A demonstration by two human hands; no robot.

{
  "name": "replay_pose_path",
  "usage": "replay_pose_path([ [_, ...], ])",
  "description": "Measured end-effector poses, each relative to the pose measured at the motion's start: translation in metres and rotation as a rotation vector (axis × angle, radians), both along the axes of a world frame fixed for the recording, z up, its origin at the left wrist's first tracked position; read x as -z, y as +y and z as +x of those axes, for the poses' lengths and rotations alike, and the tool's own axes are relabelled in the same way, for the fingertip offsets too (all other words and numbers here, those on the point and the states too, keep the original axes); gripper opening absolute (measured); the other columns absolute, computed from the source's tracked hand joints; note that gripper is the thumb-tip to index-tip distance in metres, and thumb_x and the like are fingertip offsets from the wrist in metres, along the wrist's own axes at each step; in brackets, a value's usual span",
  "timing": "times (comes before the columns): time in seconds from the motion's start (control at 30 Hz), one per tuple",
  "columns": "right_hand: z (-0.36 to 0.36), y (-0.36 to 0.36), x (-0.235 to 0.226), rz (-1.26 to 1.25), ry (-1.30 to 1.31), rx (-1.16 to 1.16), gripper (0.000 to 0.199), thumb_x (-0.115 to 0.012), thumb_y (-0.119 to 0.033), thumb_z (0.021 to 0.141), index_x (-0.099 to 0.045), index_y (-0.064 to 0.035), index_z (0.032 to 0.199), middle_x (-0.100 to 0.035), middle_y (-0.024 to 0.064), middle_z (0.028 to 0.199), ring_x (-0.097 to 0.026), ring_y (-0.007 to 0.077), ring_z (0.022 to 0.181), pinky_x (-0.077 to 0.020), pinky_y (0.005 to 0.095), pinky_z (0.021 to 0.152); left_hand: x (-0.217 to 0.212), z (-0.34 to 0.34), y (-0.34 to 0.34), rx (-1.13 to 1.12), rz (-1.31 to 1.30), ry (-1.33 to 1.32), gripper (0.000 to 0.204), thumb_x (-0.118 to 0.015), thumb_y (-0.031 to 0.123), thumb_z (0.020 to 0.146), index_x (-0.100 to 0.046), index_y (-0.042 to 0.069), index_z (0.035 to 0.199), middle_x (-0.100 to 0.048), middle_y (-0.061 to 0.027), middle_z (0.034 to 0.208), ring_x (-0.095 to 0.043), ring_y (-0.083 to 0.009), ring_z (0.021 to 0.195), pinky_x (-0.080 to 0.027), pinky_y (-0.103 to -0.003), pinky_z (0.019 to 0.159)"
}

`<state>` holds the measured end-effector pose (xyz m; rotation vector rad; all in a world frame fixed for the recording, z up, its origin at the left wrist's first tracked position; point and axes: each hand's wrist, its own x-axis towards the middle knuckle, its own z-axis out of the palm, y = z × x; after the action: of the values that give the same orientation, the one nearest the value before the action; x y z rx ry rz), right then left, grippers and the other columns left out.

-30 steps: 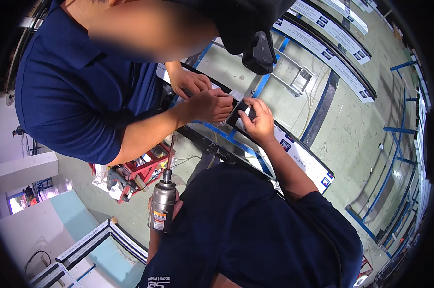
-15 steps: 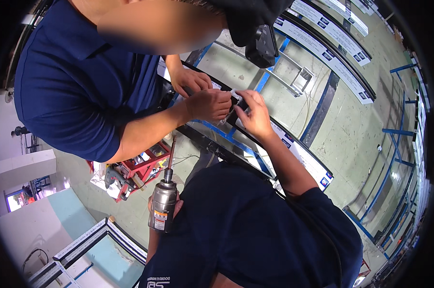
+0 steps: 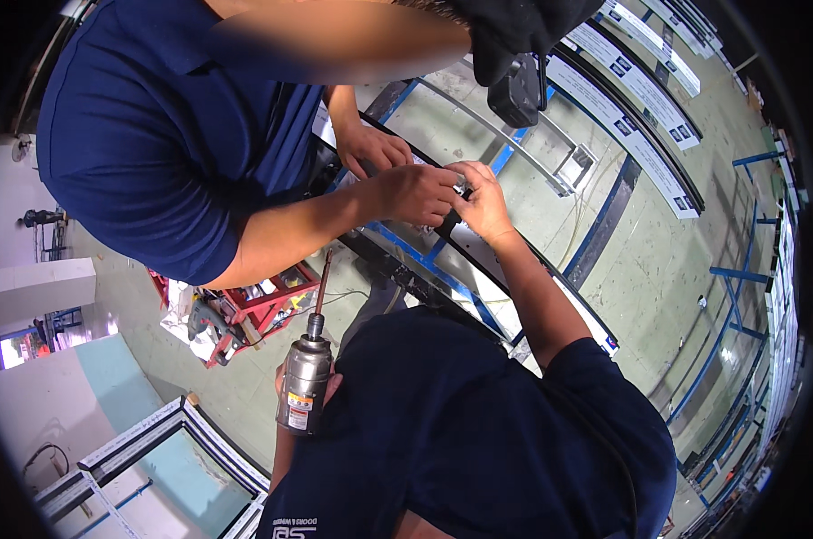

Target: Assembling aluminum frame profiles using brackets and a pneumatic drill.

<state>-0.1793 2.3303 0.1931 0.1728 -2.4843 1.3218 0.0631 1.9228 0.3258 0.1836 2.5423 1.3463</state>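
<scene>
Pale green floor (image 3: 640,260) spreads beneath the head view. The left hand (image 3: 333,386) has its fingers closed around a grey power drill (image 3: 306,386), bit upward; the right hand's (image 3: 484,207) bent fingers meet a co-worker's hand (image 3: 415,195) above a long bar (image 3: 476,251), their grip unclear.

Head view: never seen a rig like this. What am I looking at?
No robot here: a person works bare-handed, wearing two fisheye cameras on the head. This is the left one, looking down, so straight edges bend near the rim.

The left hand, mostly hidden, holds a power driver with a long bit. The right hand works at a long frame profile beside a co-worker's hand; what its fingertips pinch, if anything, is covered. Blue metal bars run beneath the profile.
</scene>
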Motion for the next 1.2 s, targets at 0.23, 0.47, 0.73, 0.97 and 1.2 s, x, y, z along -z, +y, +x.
replay_pose_path([
  [0.23, -0.003, -0.003, 0.007, 0.023, -0.002, -0.009, 0.043, -0.076, 0.000, 0.075, -0.075, -0.0063, 0.118, -0.073, 0.0137, 0.123, -0.066, 0.0381, 0.119, -0.0519, 0.0435, 0.107, -0.006, -0.003, 0.007, -0.276, 0.390, -0.407, 0.023, -0.078, -0.001, 0.090, -0.060, 0.009, 0.102, -0.058, -0.0032, 0.092, -0.058, -0.0196, 0.087, -0.047, -0.034, 0.079],
  [0.47, -0.005, 0.001, 0.009, -0.029, -0.026, -0.018, 0.037, -0.076, 0.001, 0.077, -0.077, -0.0075, 0.113, -0.075, 0.0110, 0.119, -0.067, 0.0363, 0.116, -0.0519, 0.0429, 0.104, -0.006, -0.010, 0.016, -0.118, 0.443, -0.084, 0.053, -0.080, -0.002, 0.090, -0.052, 0.004, 0.135, -0.064, -0.0062, 0.096, -0.064, -0.0206, 0.091, -0.053, -0.034, 0.085],
  [0.73, -0.001, 0.002, -0.001, -0.030, -0.035, -0.088, 0.040, -0.074, -0.001, 0.080, -0.077, -0.0098, 0.118, -0.074, 0.0088, 0.120, -0.067, 0.0342, 0.115, -0.0494, 0.0416, 0.109, -0.017, -0.015, 0.029, -0.165, 0.498, -0.021, 0.069, -0.082, -0.008, 0.087, -0.042, -0.001, 0.144, -0.067, -0.0102, 0.094, -0.068, -0.0217, 0.089, -0.058, -0.037, 0.084],
  [0.97, 0.002, 0.013, 0.005, -0.304, -0.153, -0.176, 0.049, -0.062, 0.005, 0.083, -0.073, -0.0058, 0.130, -0.070, 0.0116, 0.123, -0.066, 0.0268, 0.124, -0.0485, 0.0343, 0.109, -0.010, -0.003, 0.016, -0.216, 0.321, -0.057, 0.071, -0.080, -0.010, 0.086, -0.043, 0.000, 0.145, -0.067, -0.0107, 0.099, -0.067, -0.0211, 0.092, -0.057, -0.035, 0.085],
  [1.2, -0.010, 0.019, 0.039, -0.686, -0.304, -0.176, 0.048, -0.054, 0.008, 0.094, -0.067, -0.0007, 0.139, -0.071, 0.0053, 0.133, -0.064, 0.0185, 0.127, -0.0488, 0.0329, 0.112, 0.007, 0.006, 0.002, -0.344, 0.223, -0.141, 0.103, -0.101, 0.021, 0.075, -0.048, 0.005, 0.161, -0.072, -0.0098, 0.136, -0.072, -0.0215, 0.122, -0.056, -0.037, 0.109],
])
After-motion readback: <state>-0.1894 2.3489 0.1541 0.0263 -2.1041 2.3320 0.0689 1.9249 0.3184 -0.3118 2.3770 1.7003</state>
